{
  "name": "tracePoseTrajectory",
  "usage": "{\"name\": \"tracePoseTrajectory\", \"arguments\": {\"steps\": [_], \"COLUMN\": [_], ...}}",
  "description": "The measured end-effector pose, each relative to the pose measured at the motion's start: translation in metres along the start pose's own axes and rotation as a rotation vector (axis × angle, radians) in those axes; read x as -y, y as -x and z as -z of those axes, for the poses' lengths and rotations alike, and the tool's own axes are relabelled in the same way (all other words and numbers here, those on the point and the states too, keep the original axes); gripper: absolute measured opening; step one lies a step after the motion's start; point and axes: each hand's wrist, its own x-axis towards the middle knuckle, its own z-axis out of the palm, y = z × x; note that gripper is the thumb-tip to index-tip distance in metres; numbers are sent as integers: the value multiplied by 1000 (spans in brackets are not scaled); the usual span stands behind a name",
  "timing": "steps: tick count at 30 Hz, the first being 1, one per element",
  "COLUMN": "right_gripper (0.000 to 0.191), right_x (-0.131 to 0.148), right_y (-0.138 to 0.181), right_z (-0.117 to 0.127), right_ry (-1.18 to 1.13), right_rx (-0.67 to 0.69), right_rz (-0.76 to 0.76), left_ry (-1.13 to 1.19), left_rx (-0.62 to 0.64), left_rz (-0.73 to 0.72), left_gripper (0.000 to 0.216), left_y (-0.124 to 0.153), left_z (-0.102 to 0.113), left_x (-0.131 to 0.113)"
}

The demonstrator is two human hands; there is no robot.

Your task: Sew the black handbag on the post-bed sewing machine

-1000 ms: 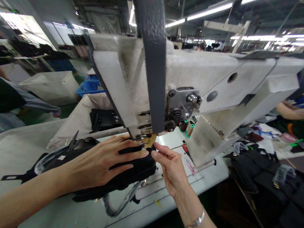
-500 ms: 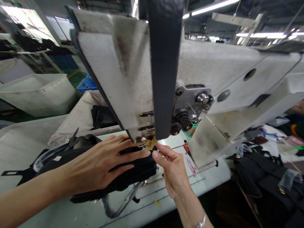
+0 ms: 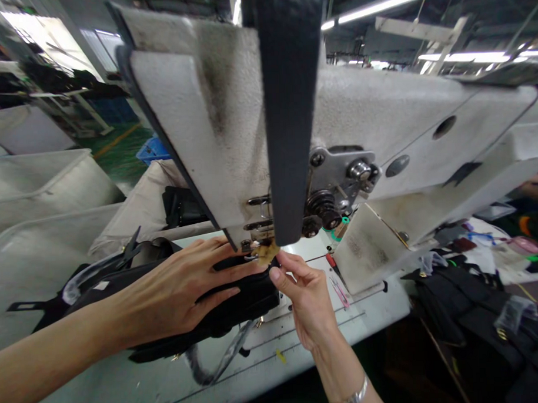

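From the head camera, the left hand (image 3: 175, 293) lies flat and spread on a black bag (image 3: 237, 296) at the middle of the frame, pressing it to the white machine table (image 3: 125, 389) under the sewing machine (image 3: 381, 139). The right hand (image 3: 305, 300) pinches at the bag's edge beside the presser foot (image 3: 264, 251), fingers curled; what it grips is too small to tell. Feeding this well likely means keeping the left palm flat and fingertips clear of the needle. No readable writing or brand shows anywhere.
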Motion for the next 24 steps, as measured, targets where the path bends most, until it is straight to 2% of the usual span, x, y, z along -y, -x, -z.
{"name": "tracePoseTrajectory", "arguments": {"steps": [5, 11, 17, 20, 24], "right_gripper": [34, 34, 28, 25, 23], "right_x": [2, 3, -6, -9, -9], "right_y": [-3, -3, 4, 4, 3], "right_z": [-1, -1, -1, 0, 1], "right_ry": [11, 5, 69, 125, 177], "right_rx": [5, -5, -75, -52, -34], "right_rz": [11, -1, 107, 142, 161], "left_ry": [1, 19, 104, 117, 106], "left_rx": [50, 5, -39, -27, -21], "left_rz": [-17, 12, 73, 118, 98], "left_gripper": [53, 59, 54, 51, 53], "left_y": [-4, 5, 8, 7, 5], "left_z": [6, -9, -10, -6, -3], "left_x": [-1, 4, 4, 0, -4]}}
